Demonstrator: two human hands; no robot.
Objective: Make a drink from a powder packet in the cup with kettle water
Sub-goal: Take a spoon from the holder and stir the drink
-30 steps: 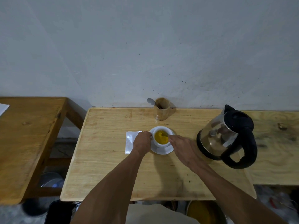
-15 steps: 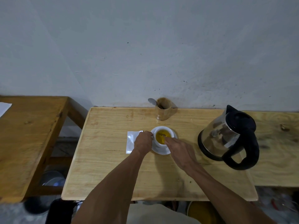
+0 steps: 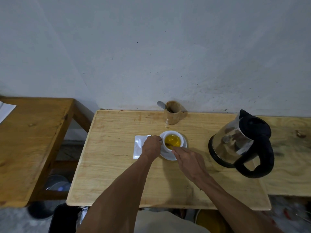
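A: What does the small white ceramic cup [image 3: 169,147] look like?

B: It is round and glossy, filled with a bright yellow-orange liquid [image 3: 174,140] that shines at the surface. A dark slim stirrer [image 3: 168,144], likely a spoon, dips into the liquid at the cup's seven o'clock side. The cup stands upright on a white saucer [image 3: 184,142], near the middle of the pale wooden table [image 3: 117,165].

A: And the hands?

B: The left hand [image 3: 151,146] is curled tight at the cup's nine o'clock side, where the handle sits; the fingers are closed, though the handle itself is hidden. The right hand [image 3: 188,161] comes in from five o'clock, fingers pinched narrow on the stirrer's end.

A: What lies around it?

B: A flat white powder packet [image 3: 138,145] lies at nine o'clock, partly under the left hand. A wooden cylindrical holder [image 3: 173,115] with a metal spoon [image 3: 160,104] in it stands at twelve o'clock by the wall. A steel kettle with black handle [image 3: 239,143] stands at three o'clock, well apart.
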